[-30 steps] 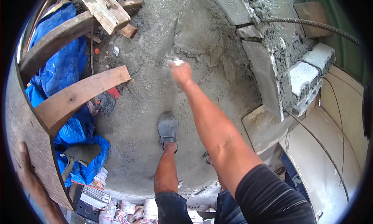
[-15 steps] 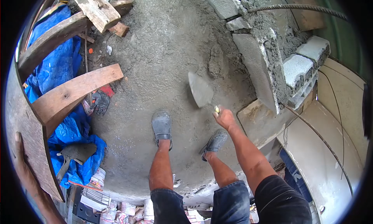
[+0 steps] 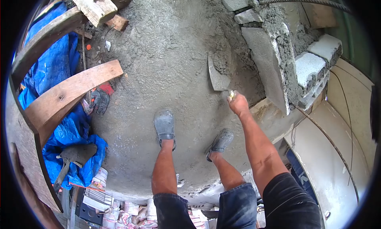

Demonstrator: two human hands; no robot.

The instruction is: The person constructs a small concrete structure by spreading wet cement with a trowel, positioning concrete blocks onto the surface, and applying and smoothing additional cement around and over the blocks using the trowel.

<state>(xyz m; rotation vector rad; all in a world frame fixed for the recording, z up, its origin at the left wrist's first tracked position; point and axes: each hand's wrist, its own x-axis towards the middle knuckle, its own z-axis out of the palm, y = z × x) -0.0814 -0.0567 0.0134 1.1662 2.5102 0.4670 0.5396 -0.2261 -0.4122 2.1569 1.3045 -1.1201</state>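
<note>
My right hand [image 3: 238, 103] is closed around the pale handle of a trowel [image 3: 217, 79]. The trowel's blade rests against a ridge of wet mortar [image 3: 224, 64] on the grey mortar floor [image 3: 158, 70]. To its right stands an upright concrete block [image 3: 264, 58] with mortar along its edge. At the far left, my left hand [image 3: 15, 155] lies along the outer side of a curved wooden board [image 3: 29, 149], dark and blurred at the rim; its fingers are mostly hidden. My feet, in grey clogs [image 3: 164, 123], stand on the floor.
Curved wooden planks [image 3: 79, 84] and a blue tarp [image 3: 51, 66] line the left side. A mortar-coated shovel-like tool [image 3: 79, 153] and a work glove [image 3: 100, 101] lie there. Rebar [image 3: 305, 1] juts over hollow blocks [image 3: 307, 68] at right. Bags [image 3: 131, 208] sit below the floor's near edge.
My right hand has moved the trowel right and slightly up, against the mortar ridge. The blade has turned. My left hand has slid a little down along the board.
</note>
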